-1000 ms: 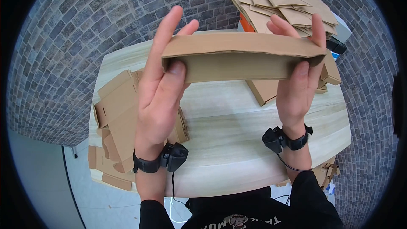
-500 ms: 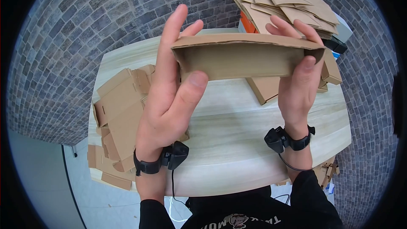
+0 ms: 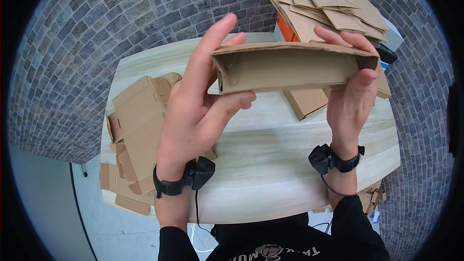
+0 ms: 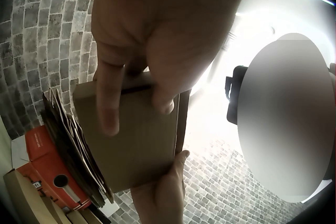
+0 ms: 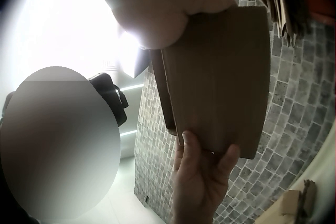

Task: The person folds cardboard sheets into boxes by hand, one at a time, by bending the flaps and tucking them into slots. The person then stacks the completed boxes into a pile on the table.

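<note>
A small brown cardboard box is held up above the table, its long open side towards me. My left hand holds the left end, with the thumb along the lower front edge and the fingers reaching up behind. At the right end my right hand grips the box, its thumb at the corner of the opening and fingers over the top. In the left wrist view one straight finger lies along the broad face of the box. The right wrist view shows that broad face of the box between both hands.
Flattened cardboard blanks lie piled on the left of the pale table. Another flat box is on the table behind the right hand. Stacked brown paper envelopes rest on an orange box at the back right, near the brick wall.
The left thumb has come out of the opening down to the lower front edge. The box has shifted to the right, with its left end now uncovered; the right hand keeps its grip.
</note>
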Available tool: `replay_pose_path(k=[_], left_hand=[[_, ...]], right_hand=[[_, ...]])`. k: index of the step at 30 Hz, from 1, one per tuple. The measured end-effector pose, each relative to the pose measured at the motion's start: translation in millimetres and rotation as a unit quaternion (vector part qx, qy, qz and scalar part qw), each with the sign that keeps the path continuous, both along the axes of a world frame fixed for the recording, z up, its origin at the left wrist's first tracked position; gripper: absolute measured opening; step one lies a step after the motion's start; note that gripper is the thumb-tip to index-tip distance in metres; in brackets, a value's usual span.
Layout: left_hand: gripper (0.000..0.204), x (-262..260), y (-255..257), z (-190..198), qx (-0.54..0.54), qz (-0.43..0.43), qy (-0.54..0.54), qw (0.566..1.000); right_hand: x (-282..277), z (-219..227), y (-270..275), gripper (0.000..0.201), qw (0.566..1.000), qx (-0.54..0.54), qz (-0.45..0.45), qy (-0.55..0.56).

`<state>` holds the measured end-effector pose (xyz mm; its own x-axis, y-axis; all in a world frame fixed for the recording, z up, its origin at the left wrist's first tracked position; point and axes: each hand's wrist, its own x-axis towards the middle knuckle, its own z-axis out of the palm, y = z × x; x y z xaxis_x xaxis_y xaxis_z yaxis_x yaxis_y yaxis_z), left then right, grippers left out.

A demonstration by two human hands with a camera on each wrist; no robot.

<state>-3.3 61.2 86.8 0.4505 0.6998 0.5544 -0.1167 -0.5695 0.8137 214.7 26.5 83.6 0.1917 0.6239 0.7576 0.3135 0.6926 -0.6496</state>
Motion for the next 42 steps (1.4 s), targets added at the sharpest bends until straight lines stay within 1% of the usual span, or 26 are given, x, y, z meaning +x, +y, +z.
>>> replay_pose_path(k=[1,2,7,9,11,13,14,16,17,18,19,20,21,22,23,24,25,27,29,31,34,38,40,42], left_hand=[[0.076,1.1,-0.6,-0.1,-0.017,-0.010,-0.016,1.000],[0.076,1.9,-1.7,-0.2,-0.016,-0.010,-0.016,1.000],[0.070,5.8,-5.2,0.9,-0.021,0.009,-0.021,1.000],[0.071,5.4,-5.5,1.0,-0.029,0.009,-0.018,0.999],[0.072,5.1,-6.1,1.2,-0.036,0.008,-0.015,0.999],[0.065,4.4,-6.9,1.8,-0.017,0.011,-0.008,1.000],[0.065,3.5,-6.2,1.6,-0.017,0.011,-0.008,1.000],[0.057,2.3,-4.8,0.5,-0.044,-0.038,-0.040,0.998],[0.057,4.1,-5.9,0.3,-0.044,-0.038,-0.040,0.997],[0.054,7.6,-7.9,0.0,-0.068,-0.005,-0.061,0.996],[0.050,10.8,-9.4,-0.3,-0.092,0.029,-0.081,0.992],[0.050,13.9,-9.9,-1.0,-0.092,0.029,-0.081,0.992],[0.044,17.2,-9.6,-2.7,-0.090,0.073,-0.087,0.989],[0.039,18.9,-8.8,-4.4,-0.088,0.117,-0.094,0.985],[0.039,19.0,-7.6,-6.2,-0.088,0.117,-0.094,0.985],[0.036,18.8,-6.1,-8.1,-0.076,0.147,-0.070,0.984],[0.034,18.8,-4.9,-9.9,-0.064,0.177,-0.046,0.981],[0.033,19.8,-3.1,-12.8,-0.056,0.180,-0.043,0.981],[0.033,22.1,-2.6,-13.3,-0.048,0.182,-0.040,0.981],[0.034,26.3,-2.5,-12.9,-0.077,0.166,-0.088,0.979],[0.035,26.0,-0.6,-15.5,-0.092,0.147,-0.095,0.980],[0.036,27.6,-2.9,-13.8,-0.125,0.125,-0.112,0.978],[0.037,27.2,-2.4,-14.5,-0.133,0.111,-0.118,0.978],[0.038,29.7,-3.2,-15.7,-0.132,0.120,-0.126,0.976]], right_hand=[[1.3,0.6,-0.4,0.070,1.000,0.000,0.000,0.000],[2.8,1.1,-0.7,0.070,1.000,-0.002,0.004,0.001],[13.1,-2.3,0.3,0.070,1.000,-0.007,-0.002,0.005],[18.1,-5.8,2.6,0.072,0.999,0.005,-0.036,0.000],[18.1,-5.6,2.3,0.071,0.999,0.011,-0.050,-0.002],[16.9,-4.3,1.8,0.071,0.998,0.018,-0.063,-0.005],[16.0,-2.8,1.2,0.069,0.997,0.016,-0.071,-0.002],[15.0,-1.9,0.8,0.068,0.997,0.014,-0.080,0.000],[14.6,-1.7,0.9,0.062,0.997,0.033,-0.076,0.002],[14.4,-1.7,1.1,0.057,0.996,0.053,-0.072,0.004],[14.4,-2.5,0.6,0.057,0.996,0.053,-0.072,0.004],[14.3,-3.9,-0.5,0.053,0.993,0.065,-0.093,-0.013],[14.3,-5.4,-0.9,0.050,0.990,0.076,-0.114,-0.029],[12.1,-6.6,0.1,0.050,0.990,0.076,-0.114,-0.029],[7.6,-7.7,1.8,0.045,0.987,0.112,-0.111,-0.035],[4.3,-8.4,2.8,0.041,0.982,0.148,-0.107,-0.040],[3.1,-9.1,2.3,0.041,0.982,0.148,-0.107,-0.040],[1.1,-10.2,0.7,0.037,0.980,0.139,-0.122,-0.079],[-1.6,-10.1,2.3,0.035,0.979,0.148,-0.123,-0.074],[-2.1,-11.6,2.8,0.036,0.977,0.149,-0.131,-0.073],[-1.7,-12.6,2.4,0.037,0.975,0.144,-0.138,-0.095],[-3.0,-16.0,4.2,0.038,0.975,0.149,-0.138,-0.087],[-6.4,-15.5,2.4,0.039,0.978,0.152,-0.123,-0.077],[-8.9,-14.9,1.3,0.040,0.974,0.159,-0.132,-0.090]])
